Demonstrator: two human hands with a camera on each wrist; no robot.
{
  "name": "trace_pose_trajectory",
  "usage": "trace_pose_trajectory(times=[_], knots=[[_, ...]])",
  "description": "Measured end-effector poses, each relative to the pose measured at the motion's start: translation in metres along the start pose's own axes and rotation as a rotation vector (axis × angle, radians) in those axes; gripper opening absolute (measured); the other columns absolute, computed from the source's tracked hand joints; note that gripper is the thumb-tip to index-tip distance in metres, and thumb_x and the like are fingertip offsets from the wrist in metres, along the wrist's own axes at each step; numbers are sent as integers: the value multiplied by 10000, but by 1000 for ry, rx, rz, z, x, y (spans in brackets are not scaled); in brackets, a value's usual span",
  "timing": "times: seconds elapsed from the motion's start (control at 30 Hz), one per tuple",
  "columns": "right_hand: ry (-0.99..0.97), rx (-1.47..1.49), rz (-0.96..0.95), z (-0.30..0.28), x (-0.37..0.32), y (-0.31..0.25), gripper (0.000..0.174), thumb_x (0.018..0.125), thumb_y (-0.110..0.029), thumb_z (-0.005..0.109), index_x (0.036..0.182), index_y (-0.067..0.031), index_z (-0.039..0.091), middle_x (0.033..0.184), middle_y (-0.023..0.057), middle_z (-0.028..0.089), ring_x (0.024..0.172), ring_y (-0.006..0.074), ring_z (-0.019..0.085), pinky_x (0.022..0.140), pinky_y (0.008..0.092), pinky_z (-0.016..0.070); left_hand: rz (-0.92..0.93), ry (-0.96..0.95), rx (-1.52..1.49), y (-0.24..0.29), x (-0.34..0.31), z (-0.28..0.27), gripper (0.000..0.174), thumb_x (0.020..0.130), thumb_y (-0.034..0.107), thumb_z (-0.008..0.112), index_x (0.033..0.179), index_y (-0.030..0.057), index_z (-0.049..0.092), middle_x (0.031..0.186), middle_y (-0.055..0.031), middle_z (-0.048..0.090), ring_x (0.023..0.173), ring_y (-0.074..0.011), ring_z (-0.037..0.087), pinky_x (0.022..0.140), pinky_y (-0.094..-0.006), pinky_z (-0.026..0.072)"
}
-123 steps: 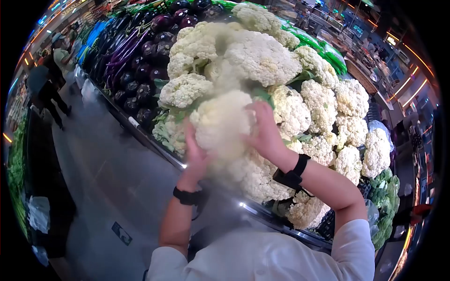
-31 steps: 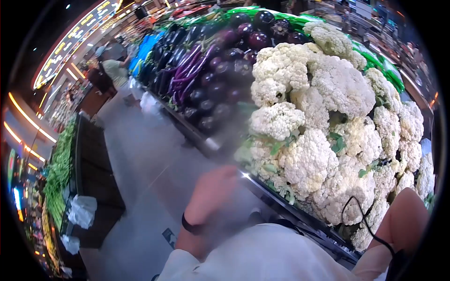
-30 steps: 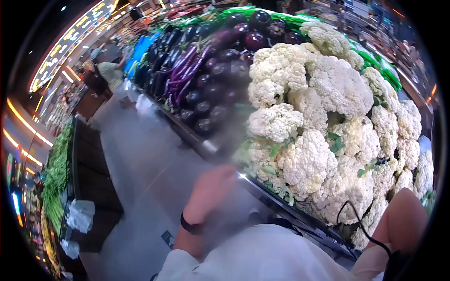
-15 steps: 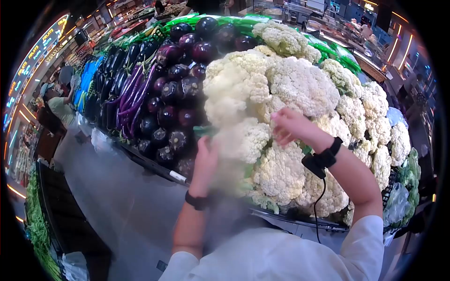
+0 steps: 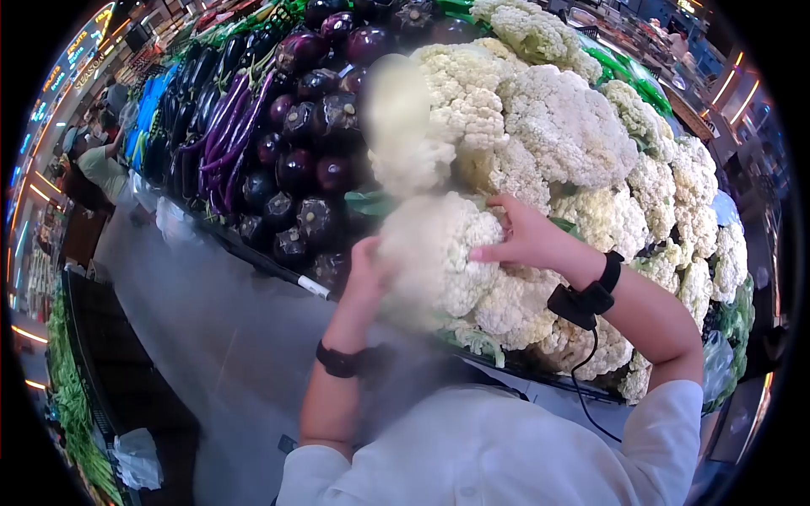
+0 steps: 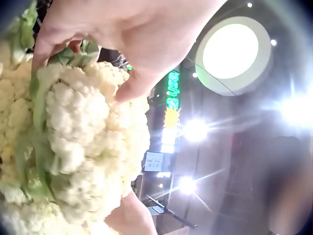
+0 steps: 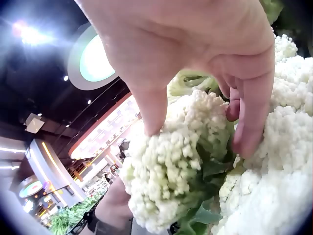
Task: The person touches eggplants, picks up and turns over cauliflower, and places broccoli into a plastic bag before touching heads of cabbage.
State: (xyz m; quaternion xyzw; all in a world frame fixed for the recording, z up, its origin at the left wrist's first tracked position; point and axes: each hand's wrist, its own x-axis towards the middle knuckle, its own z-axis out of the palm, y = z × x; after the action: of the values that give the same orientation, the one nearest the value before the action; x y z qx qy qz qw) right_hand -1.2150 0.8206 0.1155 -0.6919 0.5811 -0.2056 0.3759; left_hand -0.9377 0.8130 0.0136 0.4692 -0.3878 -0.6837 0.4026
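A white cauliflower (image 5: 460, 253) at the near edge of the heap lies between my two hands. My left hand (image 5: 364, 274) holds its left side; in the left wrist view the thumb presses the florets while the fingers (image 6: 41, 51) reach round to the green leaves. From the right, my right hand (image 5: 540, 236) grips the same head, thumb on the florets (image 7: 161, 171) and fingertips (image 7: 247, 142) curled behind by the leaves. A blurred smear in the head view covers part of the left hand and the cauliflower's left side.
More cauliflowers (image 5: 569, 126) are piled behind and to the right. Round dark eggplants (image 5: 295, 169) and long purple ones (image 5: 232, 143) lie to the left. The stand's dark front edge (image 5: 253, 257) runs below. Across the aisle, greens (image 5: 72, 388) fill another stand.
Four seconds ago both hands held a cauliflower over the heap. One second ago they were lowered and apart. They have since come up over the near edge and closed round a cauliflower.
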Motion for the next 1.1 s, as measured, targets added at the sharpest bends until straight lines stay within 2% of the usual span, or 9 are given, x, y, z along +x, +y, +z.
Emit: trace_pose_trajectory(times=[0.03, 0.07, 0.23, 0.33, 0.47, 0.6, 0.8, 0.9, 1.1], knots=[[6, -55, -106, 3, -3, -2, 884, 734, -361, 881, 1358, 66, 424, 1064, 200, 648, 956, 261, 664, 841, 357, 545, 4, -20, -61, 5, -6, 7, 569, 973, 280, 625, 1444, 108, 356, 1376, -58, 469, 1244, -193, 503, 976, -378, 477], [-150, 97, -136, 1, -3, -12, 941, 670, -293, 917, 1394, 59, 430, 1254, 207, 601, 1180, 291, 576, 1022, 374, 449, 7, -40, -123, 9, -12, 14, 593, 977, 279, 629, 1461, 96, 340, 1396, -66, 467, 1264, -196, 497, 999, -379, 468], [-345, 93, -178, 6, -12, -24, 980, 649, -245, 921, 1425, 42, 395, 1301, 198, 582, 1220, 287, 561, 1058, 375, 422, 134, -99, -11, 3, -16, 22, 661, 968, 237, 661, 1489, 40, 306, 1433, -95, 468, 1296, -188, 482, 1066, -350, 419], [-230, 99, -351, 10, -17, -20, 803, 652, -139, 862, 1353, -3, 495, 1229, 171, 629, 1122, 268, 613, 977, 364, 483, 264, -101, 3, 3, -21, 28, 691, 955, 222, 678, 1492, 23, 291, 1435, -105, 467, 1297, -187, 481, 1089, -347, 395], [-200, 12, -206, 4, -16, -44, 931, 654, -229, 905, 1403, 28, 415, 1317, 201, 576, 1222, 282, 563, 1052, 368, 426, 443, -133, -7, -1, -7, 28, 731, 951, 230, 682, 1507, 21, 256, 1439, -107, 462, 1303, -193, 479, 1092, -353, 395], [-70, -48, -69, 8, -9, -30, 980, 661, -294, 917, 1417, 43, 393, 1331, 219, 571, 1242, 302, 557, 1068, 367, 414, 381, -147, -133, 5, 4, 38, 743, 957, 241, 674, 1514, 21, 235, 1449, -103, 450, 1309, -201, 476, 1093, -359, 403], [-21, -86, -150, 12, -2, -22, 960, 694, -364, 894, 1414, 45, 408, 1312, 234, 586, 1234, 321, 568, 1054, 372, 426, 303, -162, -194, 2, 13, 38, 767, 970, 229, 653, 1543, 17, 188, 1504, -117, 398, 1364, -199, 415, 1123, -363, 360], [-54, -152, -60, 12, 0, -20, 988, 706, -387, 884, 1440, 43, 382, 1303, 243, 587, 1241, 323, 565, 1060, 371, 423, 221, -142, -45, 17, 4, 35, 780, 978, 213, 636, 1555, 14, 150, 1521, -131, 372, 1383, -210, 385, 1147, -370, 317], [45, 4, -142, 24, -6, -10, 1032, 724, -344, 878, 1497, 19, 298, 1433, 254, 474, 1347, 327, 463, 1136, 374, 340, 375, -172, 208, 0, 1, 21, 860, 937, 143, 679, 1561, 13, 103, 1545, -166, 316, 1398, -246, 364, 1155, -370, 302]])
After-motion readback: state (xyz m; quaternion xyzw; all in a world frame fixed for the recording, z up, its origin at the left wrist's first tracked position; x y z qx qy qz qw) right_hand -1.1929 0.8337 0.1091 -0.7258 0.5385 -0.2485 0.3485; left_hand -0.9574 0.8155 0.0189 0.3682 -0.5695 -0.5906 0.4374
